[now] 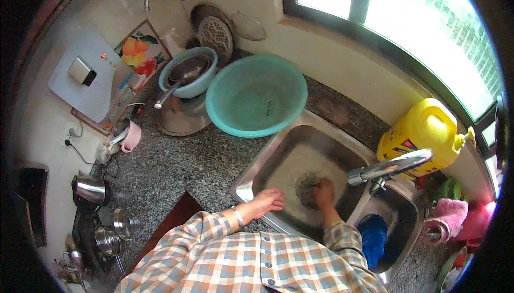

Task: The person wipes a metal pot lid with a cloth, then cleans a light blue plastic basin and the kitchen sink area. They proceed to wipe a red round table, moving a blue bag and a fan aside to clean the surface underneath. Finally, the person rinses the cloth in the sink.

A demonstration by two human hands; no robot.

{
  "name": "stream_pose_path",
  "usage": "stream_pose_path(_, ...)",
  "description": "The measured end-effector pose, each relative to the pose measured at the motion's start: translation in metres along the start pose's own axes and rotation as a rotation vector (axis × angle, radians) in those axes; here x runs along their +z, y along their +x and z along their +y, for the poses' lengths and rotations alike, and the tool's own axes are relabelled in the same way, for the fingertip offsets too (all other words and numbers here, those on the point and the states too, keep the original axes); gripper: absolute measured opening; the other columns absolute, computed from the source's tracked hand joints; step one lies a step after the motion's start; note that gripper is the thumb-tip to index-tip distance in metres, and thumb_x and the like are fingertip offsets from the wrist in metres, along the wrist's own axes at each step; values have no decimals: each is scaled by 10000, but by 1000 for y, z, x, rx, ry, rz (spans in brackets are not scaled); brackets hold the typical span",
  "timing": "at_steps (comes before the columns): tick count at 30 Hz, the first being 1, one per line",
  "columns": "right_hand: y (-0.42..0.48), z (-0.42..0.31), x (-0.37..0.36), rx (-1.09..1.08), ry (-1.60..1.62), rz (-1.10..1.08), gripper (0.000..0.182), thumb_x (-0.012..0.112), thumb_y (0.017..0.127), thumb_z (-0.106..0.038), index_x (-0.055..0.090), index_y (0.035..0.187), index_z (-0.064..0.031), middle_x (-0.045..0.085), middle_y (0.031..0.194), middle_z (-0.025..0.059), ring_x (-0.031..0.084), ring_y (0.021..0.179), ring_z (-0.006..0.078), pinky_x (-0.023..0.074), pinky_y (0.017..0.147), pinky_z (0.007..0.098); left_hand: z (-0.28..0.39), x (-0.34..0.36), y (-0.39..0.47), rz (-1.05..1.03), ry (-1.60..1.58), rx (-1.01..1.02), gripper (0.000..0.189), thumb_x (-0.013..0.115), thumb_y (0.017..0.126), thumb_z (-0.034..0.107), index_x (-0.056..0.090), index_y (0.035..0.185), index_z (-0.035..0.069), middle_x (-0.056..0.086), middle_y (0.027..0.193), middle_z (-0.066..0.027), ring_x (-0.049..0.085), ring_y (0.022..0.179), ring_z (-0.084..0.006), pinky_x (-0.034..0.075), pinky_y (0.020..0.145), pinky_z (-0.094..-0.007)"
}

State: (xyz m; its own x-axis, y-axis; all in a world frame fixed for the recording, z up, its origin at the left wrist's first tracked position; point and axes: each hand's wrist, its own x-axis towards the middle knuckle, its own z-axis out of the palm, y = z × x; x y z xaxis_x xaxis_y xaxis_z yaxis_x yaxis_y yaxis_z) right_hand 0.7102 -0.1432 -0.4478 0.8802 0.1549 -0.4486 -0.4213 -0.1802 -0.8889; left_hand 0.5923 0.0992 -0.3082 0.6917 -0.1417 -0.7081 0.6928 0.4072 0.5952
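Observation:
A double-bowl stainless steel sink (245,190) is set into the speckled granite counter in front of me. Down in its larger bowl, my right hand (324,194) is at a dark, round, blurred patch (307,188) near the drain area. I cannot tell whether this is the drain, a scrubber or stirred water, nor whether the fingers grip anything. Over the bowl's near left rim hovers my left hand (268,202), holding nothing, its fingers slightly apart. A chrome faucet (389,166) arches in from the right, and no stream of water is visible beneath its spout.
Behind the sink stands a large green plastic basin (257,96), beside a smaller blue basin (211,58) with metal bowls. A yellow pump jug (421,132) is by the window. The smaller bowl holds a blue item (373,241). A pink towel (445,220) lies right; a kettle (90,190) left.

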Motion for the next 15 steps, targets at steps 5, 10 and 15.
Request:
stream_pose_path(5,7,26,8,-472,-752,196,409,569,794,-85,517,1195,-19,587,1094,211,555,1017,420,458,883,483,4,8,9,77,42,-34,349,504,959,273,490,1218,41,555,1109,-134,576,975,-240,517,827,-361)
stream_pose_path(10,-6,42,51,-13,-662,16,337,559,891,-164,526,1209,-58,603,1095,140,580,988,307,483,828,443,-18,10,44,103,117,-46,543,526,928,336,312,1384,132,352,1378,-106,460,1112,-330,508,847,-504)
stream_pose_path(15,-89,-115,91,258,460,-259,317,589,921,-298,527,1097,-42,592,973,77,567,848,181,495,748,337,-13,10,58,278,-60,-180,564,344,905,645,465,1247,213,557,1197,-70,537,1076,-282,489,797,-536)
